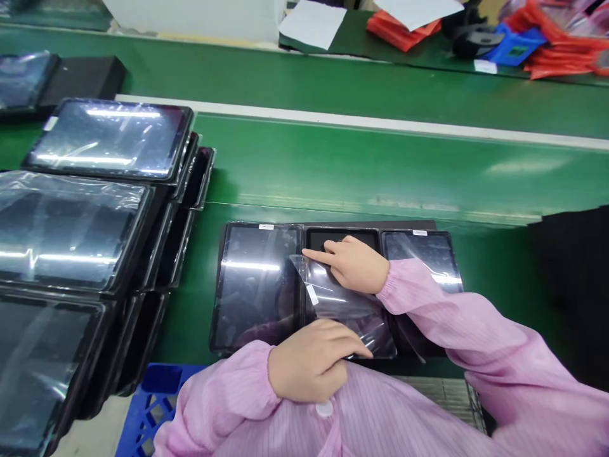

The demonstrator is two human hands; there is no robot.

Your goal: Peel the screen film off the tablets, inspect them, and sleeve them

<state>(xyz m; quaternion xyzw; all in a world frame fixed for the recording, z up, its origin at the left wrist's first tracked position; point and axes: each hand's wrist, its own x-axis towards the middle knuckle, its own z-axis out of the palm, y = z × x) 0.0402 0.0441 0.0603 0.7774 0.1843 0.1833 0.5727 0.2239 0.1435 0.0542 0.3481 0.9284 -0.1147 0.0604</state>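
Three tablets lie side by side on the bench: a left tablet [257,285], a middle tablet [316,239] and a right tablet [419,244]. Across the middle one sits a loose clear film [333,298] with a white label, skewed, its upper left corner sticking out toward the left tablet. My right hand [356,263] is over the upper part of the middle tablet, index finger stretched to the left by the film's corner. Over its lower edge rests my left hand [314,358], fingers extended on the film, thumb partly apart. What lies under the left palm is hidden.
Stacks of film-covered tablets [71,235] stand at the left. A dark stack [578,285] is at the right edge. Beyond the green bench are papers [311,24], red packets [402,32] and a blue bin [516,46]. A blue crate [143,419] sits below the bench edge.
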